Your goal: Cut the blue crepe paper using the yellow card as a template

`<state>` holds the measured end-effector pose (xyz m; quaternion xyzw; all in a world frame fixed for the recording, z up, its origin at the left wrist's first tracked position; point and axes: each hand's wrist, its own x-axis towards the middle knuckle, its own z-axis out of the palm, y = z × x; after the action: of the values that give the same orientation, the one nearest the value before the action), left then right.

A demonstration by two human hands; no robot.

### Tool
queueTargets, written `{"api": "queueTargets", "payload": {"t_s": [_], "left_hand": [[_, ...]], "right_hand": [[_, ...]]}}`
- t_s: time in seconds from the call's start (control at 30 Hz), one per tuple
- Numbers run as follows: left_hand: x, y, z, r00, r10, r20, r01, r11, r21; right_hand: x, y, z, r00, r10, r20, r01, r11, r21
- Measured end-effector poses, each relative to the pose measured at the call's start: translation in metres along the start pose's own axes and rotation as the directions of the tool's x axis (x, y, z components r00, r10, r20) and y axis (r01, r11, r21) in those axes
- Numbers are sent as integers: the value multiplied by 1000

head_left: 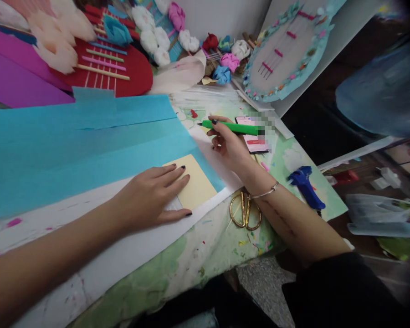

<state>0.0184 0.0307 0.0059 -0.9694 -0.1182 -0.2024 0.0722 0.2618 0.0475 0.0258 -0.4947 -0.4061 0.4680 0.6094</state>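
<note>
My left hand [157, 191] lies flat with its fingers spread over a pale yellow square of paper [200, 184]. That square rests on a light blue sheet [130, 141], above a larger white sheet [123, 255]. In my right hand [227, 146] is a green marker [230, 127], held almost level above the table with its dark, pointed tip toward the left. The tip is apart from the yellow paper. Below my right wrist lie gold-handled scissors [245, 212], their blades hidden under the paper and wrist.
A phone [254, 136] lies behind my right hand, and a blue glue gun [306, 187] sits near the table's right edge. Paper-flower crafts and a red oval board [136, 73] fill the back. A decorated oval panel [280, 59] leans at the back right.
</note>
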Motion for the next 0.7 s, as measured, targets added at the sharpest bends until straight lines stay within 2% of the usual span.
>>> {"api": "queueTargets", "payload": {"t_s": [0.1,0.2,0.33,0.4,0.47,0.53,0.63,0.7], "left_hand": [[0,-3,1,998,39,-47,-39,999,7],[1,-5,-1,988,116,-103,-116,993,11],[3,-3,-8,932,303,-199,-306,952,17],[3,-2,-11,904,357,-235,-365,931,8],[-1,-1,-14,895,357,-266,-371,929,-1],[-9,-1,-18,910,312,-272,-322,947,9],[-25,4,-28,925,262,-274,-257,965,55],[-33,14,-36,918,263,-297,-252,965,75]], "right_hand": [[-12,0,-7,997,-76,24,78,990,-115],[-16,0,-13,991,-122,45,128,979,-158],[-10,3,-25,963,-245,112,268,910,-316],[-5,5,-33,957,-250,150,291,852,-435],[0,7,-40,962,-207,175,270,790,-550],[3,7,-46,966,-168,199,259,705,-661],[6,5,-49,951,-152,271,309,556,-772],[6,2,-50,943,-146,298,329,530,-781]]}}
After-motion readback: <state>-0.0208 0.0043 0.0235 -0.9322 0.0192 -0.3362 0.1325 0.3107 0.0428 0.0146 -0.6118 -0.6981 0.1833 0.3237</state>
